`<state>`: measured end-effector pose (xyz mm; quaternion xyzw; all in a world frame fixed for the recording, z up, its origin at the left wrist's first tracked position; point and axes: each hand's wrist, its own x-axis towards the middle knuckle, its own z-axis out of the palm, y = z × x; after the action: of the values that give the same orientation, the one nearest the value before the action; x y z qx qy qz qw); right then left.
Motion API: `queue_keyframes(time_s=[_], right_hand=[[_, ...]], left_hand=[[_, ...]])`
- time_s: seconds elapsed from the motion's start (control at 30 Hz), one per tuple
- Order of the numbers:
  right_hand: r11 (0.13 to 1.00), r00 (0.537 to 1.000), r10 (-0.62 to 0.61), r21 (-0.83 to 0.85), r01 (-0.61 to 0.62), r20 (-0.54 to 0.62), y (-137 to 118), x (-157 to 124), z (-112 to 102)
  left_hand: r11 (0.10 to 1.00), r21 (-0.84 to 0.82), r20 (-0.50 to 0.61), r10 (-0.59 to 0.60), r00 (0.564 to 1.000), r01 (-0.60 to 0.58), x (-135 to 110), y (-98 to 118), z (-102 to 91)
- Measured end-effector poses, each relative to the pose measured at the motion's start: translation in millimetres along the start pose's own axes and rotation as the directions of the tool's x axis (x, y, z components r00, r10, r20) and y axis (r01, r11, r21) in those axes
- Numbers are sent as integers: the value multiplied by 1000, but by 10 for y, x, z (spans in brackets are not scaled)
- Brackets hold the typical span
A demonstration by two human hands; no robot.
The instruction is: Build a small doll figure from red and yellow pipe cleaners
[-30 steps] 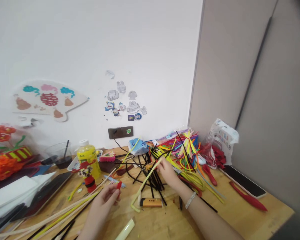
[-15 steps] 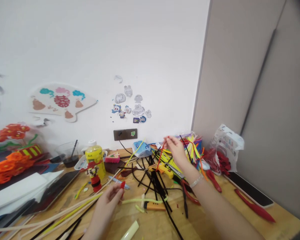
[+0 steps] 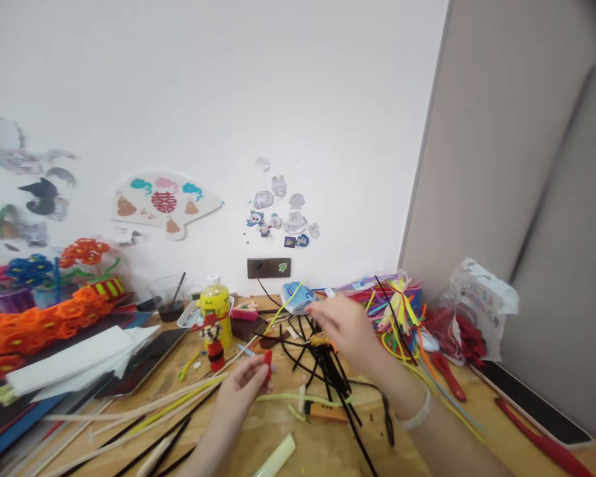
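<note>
My left hand (image 3: 242, 391) hovers low over the wooden table (image 3: 322, 450), fingers pinched on a small red piece (image 3: 267, 363). My right hand (image 3: 345, 326) is blurred by motion above a tangle of black pipe cleaners (image 3: 328, 371); its fingers look curled, and I cannot make out whether anything is in them. A white bracelet sits on the right wrist (image 3: 417, 414). A yellow-green pipe cleaner (image 3: 298, 398) lies flat between the two hands.
A heap of coloured pipe cleaners (image 3: 397, 305) lies at the back right beside a plastic bag (image 3: 477, 311). A yellow bottle (image 3: 215, 311) and a small red figure (image 3: 213, 338) stand at centre left. Orange flowers (image 3: 34, 318), white paper (image 3: 74, 364) and long sticks (image 3: 129, 417) fill the left.
My right hand rose from the yellow pipe cleaner to the coloured heap, then swung back left over the black tangle. The yellow pipe cleaner now lies flat. The camera turned left.
</note>
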<state>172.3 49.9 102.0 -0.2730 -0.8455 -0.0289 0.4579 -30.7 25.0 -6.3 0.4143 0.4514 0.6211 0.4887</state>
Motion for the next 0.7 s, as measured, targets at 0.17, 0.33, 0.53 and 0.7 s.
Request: queue_keyframes(time_s=[0.17,0.33,0.53,0.7], right_hand=[[971,961,193,100,-216,200,-92,-445,649],[932,919,304,122,-342,252,-117,-577,811],[901,881,352,141,-411,314,-109,-663,839],[892,867,329,177,-416,375,-127,-670,825]], left_hand=[[999,38,27,7,1000,-8,-64,17,56],[996,89,55,-21,998,16,-116,26,98],[995,77,99,-66,993,58,-158,-42,140],[989,139,136,-66,989,47,-177,-13,141]])
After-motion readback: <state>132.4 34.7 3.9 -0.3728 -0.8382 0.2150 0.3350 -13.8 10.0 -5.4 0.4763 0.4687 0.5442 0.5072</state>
